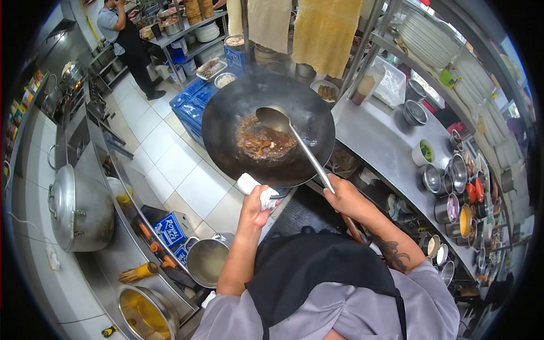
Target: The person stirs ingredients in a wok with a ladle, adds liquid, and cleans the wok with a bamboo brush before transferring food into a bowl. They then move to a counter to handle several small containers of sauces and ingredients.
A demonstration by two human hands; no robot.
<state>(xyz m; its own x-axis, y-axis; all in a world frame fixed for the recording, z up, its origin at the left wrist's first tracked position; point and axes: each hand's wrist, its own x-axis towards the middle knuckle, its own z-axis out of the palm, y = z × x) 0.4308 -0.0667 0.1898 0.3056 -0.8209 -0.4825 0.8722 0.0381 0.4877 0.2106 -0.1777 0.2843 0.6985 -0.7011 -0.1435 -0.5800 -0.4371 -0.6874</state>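
In the head view, two bare hands work at one large round wok of dark, smooth metal. The left hand is closed around one folded white cloth, which wraps the wok's rod handle at its near rim. The right hand is closed on the steel shaft of one ladle, whose lower end is wooden; the ladle's round bowl lies at the far edge of the food, and whether it touches cannot be told. One glossy, lumpy patch of brown sauced food sits in the middle of the wok.

On the steel worktop to the right, one sauce bottle stands by the far left corner, two nested metal bowls sit near the far end, and one white tub of chopped greens is midway along.

On the left-hand steel counter, one dented, lidded metal pot stands along the left edge; one bristle brush and one round steel bowl of yellow liquid lie near its near end. Beside the counter's right edge, blue-and-white lettering on a box reads "ROYAL ACE".
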